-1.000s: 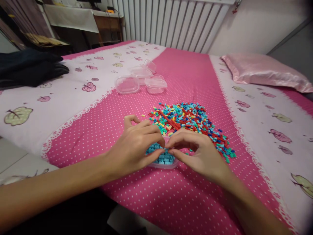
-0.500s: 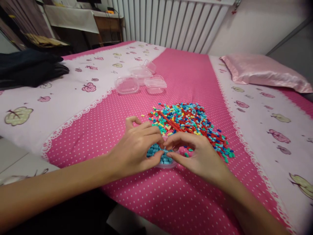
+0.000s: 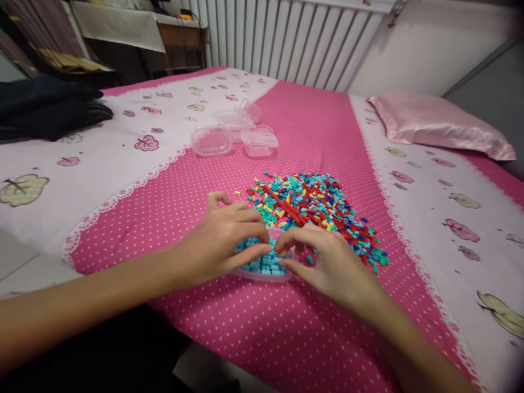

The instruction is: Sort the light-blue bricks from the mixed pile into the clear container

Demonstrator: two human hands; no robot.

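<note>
A clear plastic box (image 3: 262, 275) of light-blue toy bricks (image 3: 266, 265) sits on the bed in front of me. My left hand (image 3: 229, 234) reaches over its left side, fingers curled and thumb drawn in toward them. From the right, my right hand (image 3: 323, 251) bends its index finger and thumb toward each other above the box. The fingertips of both hands nearly meet over the bricks. Whatever they pinch, if anything, is too small to make out. Just behind the hands lies a heap of mixed small bricks (image 3: 327, 202), red, blue, green and yellow.
Several clear plastic boxes (image 3: 212, 142) stand farther back on the pink dotted bedspread (image 3: 311, 120). A pink pillow (image 3: 438, 123) lies at the right, dark clothing (image 3: 49, 109) at the left. Behind the bed is a white radiator (image 3: 282, 43).
My left hand has shifted slightly left and its thumb has straightened, uncovering more of the light-blue bricks. The fingertips of the two hands are a little farther apart.
</note>
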